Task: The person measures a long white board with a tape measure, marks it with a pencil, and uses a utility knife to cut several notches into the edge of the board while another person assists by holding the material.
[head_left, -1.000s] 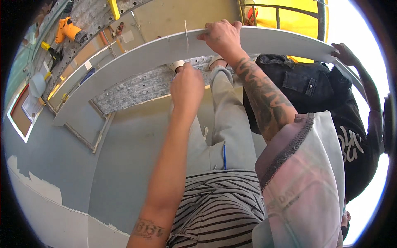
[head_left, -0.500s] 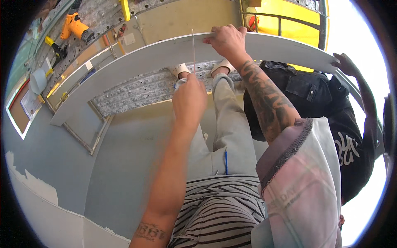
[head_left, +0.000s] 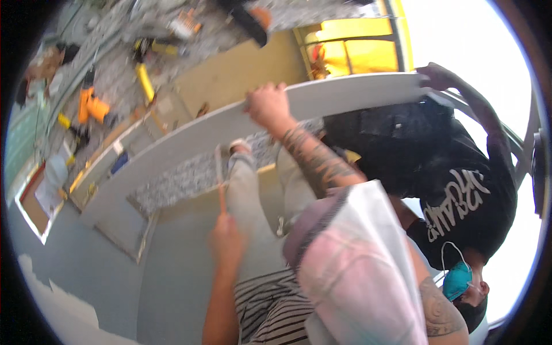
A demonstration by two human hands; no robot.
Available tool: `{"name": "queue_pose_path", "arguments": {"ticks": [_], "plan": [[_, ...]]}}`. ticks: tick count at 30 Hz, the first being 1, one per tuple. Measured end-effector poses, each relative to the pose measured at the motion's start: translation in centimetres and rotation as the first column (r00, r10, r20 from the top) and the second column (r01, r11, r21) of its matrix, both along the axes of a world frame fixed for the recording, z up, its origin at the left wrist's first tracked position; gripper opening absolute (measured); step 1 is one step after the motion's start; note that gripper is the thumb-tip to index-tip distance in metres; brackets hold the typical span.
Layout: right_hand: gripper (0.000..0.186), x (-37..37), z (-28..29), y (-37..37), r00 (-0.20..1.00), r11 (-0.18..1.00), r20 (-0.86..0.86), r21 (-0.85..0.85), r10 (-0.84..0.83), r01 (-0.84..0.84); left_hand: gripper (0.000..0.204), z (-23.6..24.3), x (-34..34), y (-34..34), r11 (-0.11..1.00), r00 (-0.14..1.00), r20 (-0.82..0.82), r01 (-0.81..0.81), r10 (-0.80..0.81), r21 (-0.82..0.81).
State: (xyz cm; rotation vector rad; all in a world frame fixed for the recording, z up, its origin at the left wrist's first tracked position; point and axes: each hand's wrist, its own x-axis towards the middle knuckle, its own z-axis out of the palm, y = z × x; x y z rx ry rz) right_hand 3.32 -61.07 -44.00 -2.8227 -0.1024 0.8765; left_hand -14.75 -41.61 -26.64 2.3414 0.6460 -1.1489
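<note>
A long narrow whitish board (head_left: pixel 345 91) stretches across the scene, sloping from the upper right down to the lower left. My right hand (head_left: pixel 268 107) has its fingers bent over the board's far edge, near the middle. Below the board my left hand (head_left: pixel 226 237), smeared by motion, is closed on a thin strip (head_left: pixel 221 187). The strip is orange close to the hand and pale toward its far end, which overlaps the board's near edge in view. Its exact kind cannot be made out. At the board's right end a co-worker's hand (head_left: pixel 436 77) grips it.
The co-worker in a black shirt (head_left: pixel 460 190) leans in at right. Beyond the board, an orange power tool (head_left: pixel 92 107) and a yellow-handled tool (head_left: pixel 145 83) lie on a grey perforated platform. A yellow panel with dark bars (head_left: pixel 359 54) stands farther back. A grey-blue wall (head_left: pixel 75 253) is at left.
My left hand has come down and left, tilting the strip. My right hand stays on the board's edge. The view has shifted, showing more of the co-worker, whose hand still holds the board.
</note>
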Motion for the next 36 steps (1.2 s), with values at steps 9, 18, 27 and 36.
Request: {"name": "queue_pose_path", "arguments": {"ticks": [9,18,27,36], "plan": [[0.066,-1.0,4.8,-16.2,0.862,0.927,0.374,0.284,-0.343,0.246,0.024,0.6,10.7,-7.3,0.906,1.000,-0.013,-0.030,0.028,-0.421],[0.053,0.4,8.2,-33.0,0.996,0.982,-0.058,-0.181,-0.075,0.063,0.031,-5.6,13.9,-27.0,0.872,0.899,0.348,0.378,-0.266,-0.310],[0.036,-0.4,6.1,-34.2,0.984,0.988,0.091,-0.017,-0.151,0.153,0.032,-6.3,13.9,-31.2,0.875,0.873,0.241,0.463,-0.423,-0.142],[0.037,-0.6,5.1,-34.3,0.973,0.980,0.120,0.031,-0.197,0.194,0.030,-5.7,13.7,-33.0,0.884,0.876,0.230,0.456,-0.424,-0.103]]}}
